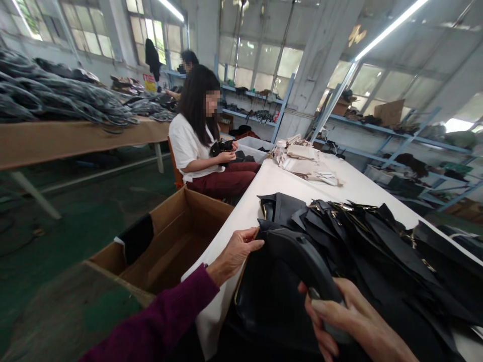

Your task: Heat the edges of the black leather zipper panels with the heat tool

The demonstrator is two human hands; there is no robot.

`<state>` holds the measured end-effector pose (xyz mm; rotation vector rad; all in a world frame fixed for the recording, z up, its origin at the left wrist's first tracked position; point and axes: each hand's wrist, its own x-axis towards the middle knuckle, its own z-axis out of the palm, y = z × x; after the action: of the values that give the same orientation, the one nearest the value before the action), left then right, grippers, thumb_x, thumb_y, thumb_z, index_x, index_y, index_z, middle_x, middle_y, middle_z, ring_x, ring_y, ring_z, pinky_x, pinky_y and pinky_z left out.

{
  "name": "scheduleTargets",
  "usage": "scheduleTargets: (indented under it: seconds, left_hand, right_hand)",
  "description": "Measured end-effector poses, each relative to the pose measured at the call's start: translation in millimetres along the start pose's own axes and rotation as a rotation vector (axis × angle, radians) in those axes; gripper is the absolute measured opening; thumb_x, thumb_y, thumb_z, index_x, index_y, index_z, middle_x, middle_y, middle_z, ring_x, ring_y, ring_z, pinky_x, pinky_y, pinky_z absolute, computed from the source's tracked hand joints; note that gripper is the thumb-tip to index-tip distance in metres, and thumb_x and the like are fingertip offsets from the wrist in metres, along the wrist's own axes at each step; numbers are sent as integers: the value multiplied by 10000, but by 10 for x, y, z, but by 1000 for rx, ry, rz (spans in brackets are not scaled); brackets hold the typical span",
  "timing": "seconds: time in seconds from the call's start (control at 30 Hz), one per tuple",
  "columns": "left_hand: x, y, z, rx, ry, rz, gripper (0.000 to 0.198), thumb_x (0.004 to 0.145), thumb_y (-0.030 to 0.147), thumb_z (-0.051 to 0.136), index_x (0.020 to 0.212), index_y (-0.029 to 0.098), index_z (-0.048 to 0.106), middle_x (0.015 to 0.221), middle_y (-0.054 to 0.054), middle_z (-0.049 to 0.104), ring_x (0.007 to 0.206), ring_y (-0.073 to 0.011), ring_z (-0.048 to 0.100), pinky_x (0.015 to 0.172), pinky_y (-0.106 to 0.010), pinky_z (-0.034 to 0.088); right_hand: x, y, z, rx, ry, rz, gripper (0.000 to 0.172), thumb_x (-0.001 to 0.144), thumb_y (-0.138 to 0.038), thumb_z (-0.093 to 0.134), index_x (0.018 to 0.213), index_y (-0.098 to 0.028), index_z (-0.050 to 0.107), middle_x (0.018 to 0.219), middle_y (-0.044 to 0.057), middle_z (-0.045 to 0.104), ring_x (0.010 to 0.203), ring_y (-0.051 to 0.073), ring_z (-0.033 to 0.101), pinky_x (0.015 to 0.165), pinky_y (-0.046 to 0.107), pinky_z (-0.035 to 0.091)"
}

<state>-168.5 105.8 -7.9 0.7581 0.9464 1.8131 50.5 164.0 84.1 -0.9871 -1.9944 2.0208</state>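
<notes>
A black leather bag [271,296] lies at the near edge of the white table [279,183]. My left hand [236,254], in a purple sleeve, pinches the bag's upper left edge with closed fingers. My right hand [350,317] is wrapped round the bag's curved black handle [305,256] where it comes down toward me. Behind the bag lies a heap of flat black leather pieces with gold trim [362,236].
An open cardboard box [169,241] stands on the green floor left of the table. A seated person in a white shirt [199,146] handles a black item farther along. Beige pieces [305,163] are stacked at the table's far end. A brown table with dark bundles [64,100] stands left; blue shelves [396,136] right.
</notes>
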Motion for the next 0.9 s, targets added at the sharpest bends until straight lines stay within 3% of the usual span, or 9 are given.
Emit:
scheduleTargets:
  seconds: [0.17, 0.3, 0.47, 0.67, 0.77, 0.9]
  left_hand:
    - [-93, -51, 122, -152, -8, -47, 259, 686, 199, 738, 925, 104, 709, 799, -64, 695, 671, -137, 612, 689, -270, 469]
    - [-105, -113, 139, -220, 43, -39, 268, 654, 201, 762, 899, 108, 703, 730, -43, 677, 624, -128, 606, 650, -258, 468]
    - [-129, -108, 171, -209, 38, -27, 285, 666, 191, 753, 936, 111, 704, 775, -54, 693, 651, -130, 613, 670, -255, 464]
    - [-247, -70, 262, -129, -12, -16, 272, 677, 222, 745, 921, 109, 705, 783, -58, 700, 646, -145, 624, 686, -283, 474]
    - [-208, 161, 237, -97, 63, 51, 259, 655, 213, 743, 886, 103, 697, 707, -37, 687, 581, -126, 600, 633, -268, 479]
    - [-12, 830, 194, 61, 151, 349, 306, 615, 188, 742, 900, 99, 679, 712, -14, 670, 609, -135, 593, 641, -273, 482]
  right_hand:
    - [148, -60, 18, 50, -12, -60, 301, 806, -370, 620, 974, -141, 522, 601, -48, 529, 435, 102, 488, 438, 246, 456]
    - [18, -59, -62, 20, 44, -64, 310, 829, -385, 610, 985, -131, 526, 607, -44, 536, 446, 100, 492, 453, 241, 446]
    - [-240, 36, -16, -3, 64, -14, 399, 820, -427, 596, 1045, -107, 517, 573, -41, 537, 436, 110, 498, 450, 261, 458]
    - [-138, -48, 110, 11, 67, -111, 302, 798, -381, 632, 944, -128, 556, 604, -46, 513, 437, 92, 477, 427, 235, 445]
    - [-150, -147, -19, 44, 96, -191, 269, 808, -359, 639, 910, -121, 564, 623, -37, 512, 440, 84, 464, 417, 227, 428]
    - [-450, -136, -291, 75, 109, -212, 271, 813, -375, 638, 929, -140, 571, 560, -44, 491, 423, 91, 431, 407, 237, 429]
